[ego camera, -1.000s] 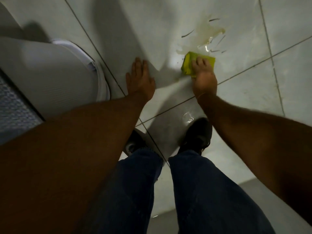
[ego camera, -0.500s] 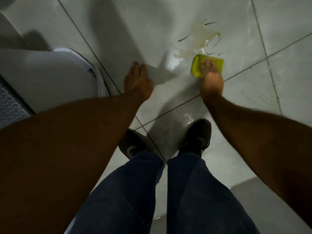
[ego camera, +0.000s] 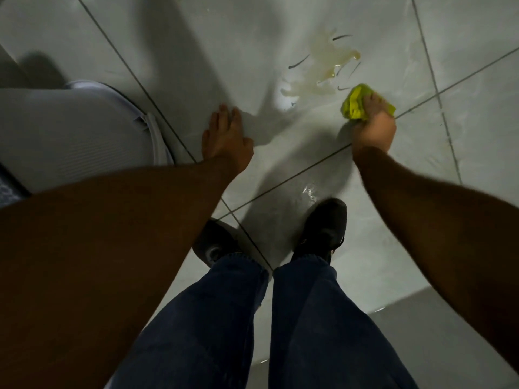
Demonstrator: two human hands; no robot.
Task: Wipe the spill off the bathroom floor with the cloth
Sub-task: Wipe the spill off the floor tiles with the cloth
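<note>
Fingers (ego camera: 371,101) on bunched cloth (ego camera: 354,105), pale floor tiles (ego camera: 196,46) beside spill (ego camera: 323,68).

Cloth (ego camera: 356,103) now bunched under right hand (ego camera: 373,127), shifted right.

Toilet (ego camera: 70,136): white, at the left side.
Black shoe (ego camera: 323,228): lower middle, on the tile.
Other shoe (ego camera: 213,245): just left of it, partly hidden.
Jeans (ego camera: 309,332): dark blue, bottom middle.
</note>
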